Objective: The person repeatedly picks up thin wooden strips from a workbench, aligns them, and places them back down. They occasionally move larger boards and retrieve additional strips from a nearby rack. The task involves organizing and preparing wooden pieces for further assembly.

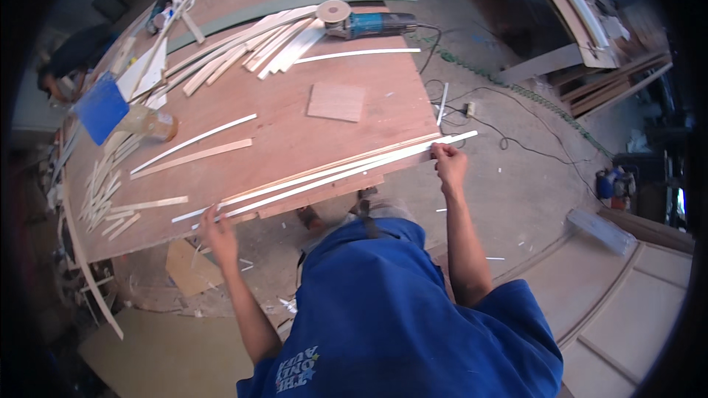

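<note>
Long thin white strips (324,172) lie side by side along the near edge of the wooden worktable (280,121), with a bare wood strip (354,152) just behind them. At their right end, my right hand (450,166) is closed, thumb and fingers pinching a white strip at the table's corner. Near the left end, my left hand (217,234) has its fingers around the nearest white strip, whose tip sticks out past them. The palm side of both hands is hidden.
An angle grinder (372,24) rests at the back beside a pile of wood strips (243,48). A square wood piece (336,102) lies mid-table. To the left are a jar (155,125), a blue panel (103,108) and short offcuts (103,188). Cables (509,129) cross the floor at right.
</note>
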Action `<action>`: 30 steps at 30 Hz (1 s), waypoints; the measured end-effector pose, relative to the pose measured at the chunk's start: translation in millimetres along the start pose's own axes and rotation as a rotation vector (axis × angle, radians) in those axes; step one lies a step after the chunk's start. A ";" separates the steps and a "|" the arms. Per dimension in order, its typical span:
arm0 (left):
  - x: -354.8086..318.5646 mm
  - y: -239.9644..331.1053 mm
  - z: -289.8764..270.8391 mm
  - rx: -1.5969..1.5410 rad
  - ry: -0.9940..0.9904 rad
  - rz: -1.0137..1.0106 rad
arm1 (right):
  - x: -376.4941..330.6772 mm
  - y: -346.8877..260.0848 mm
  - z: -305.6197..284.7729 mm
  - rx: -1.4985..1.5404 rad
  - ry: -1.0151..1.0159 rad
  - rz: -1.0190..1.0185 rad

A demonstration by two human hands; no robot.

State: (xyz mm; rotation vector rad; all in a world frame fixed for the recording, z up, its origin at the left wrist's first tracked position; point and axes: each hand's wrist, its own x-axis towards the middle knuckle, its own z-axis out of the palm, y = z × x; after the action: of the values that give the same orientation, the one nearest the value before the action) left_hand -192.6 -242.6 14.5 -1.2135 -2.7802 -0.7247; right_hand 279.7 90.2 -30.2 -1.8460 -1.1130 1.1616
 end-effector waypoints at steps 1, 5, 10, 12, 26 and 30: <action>3.1 -12.2 -6.2 -0.001 -0.018 -0.023 | 3.4 5.3 0.9 -0.015 0.023 -0.036; 12.1 -34.6 -23.2 0.085 -0.061 -0.125 | 4.4 7.1 10.1 -0.033 0.106 -0.048; 23.5 -71.0 -34.9 0.138 -0.058 -0.112 | 5.5 8.2 16.3 -0.061 0.128 -0.075; 21.0 -87.7 -33.8 0.087 -0.064 -0.137 | 13.3 18.8 17.1 -0.110 0.127 -0.160; 47.8 -87.2 -34.2 0.114 -0.182 0.053 | -159.0 -63.5 124.5 -0.216 -0.595 -0.472; 53.4 -93.1 -19.0 0.116 -0.223 0.178 | -248.3 -108.9 219.2 -0.393 -0.933 -0.558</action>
State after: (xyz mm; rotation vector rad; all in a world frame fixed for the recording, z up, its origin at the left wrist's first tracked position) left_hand -298.0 -268.7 4.4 -1.5807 -2.7850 -0.4334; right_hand -14.4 -69.7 67.5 -1.0381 -2.3235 1.5460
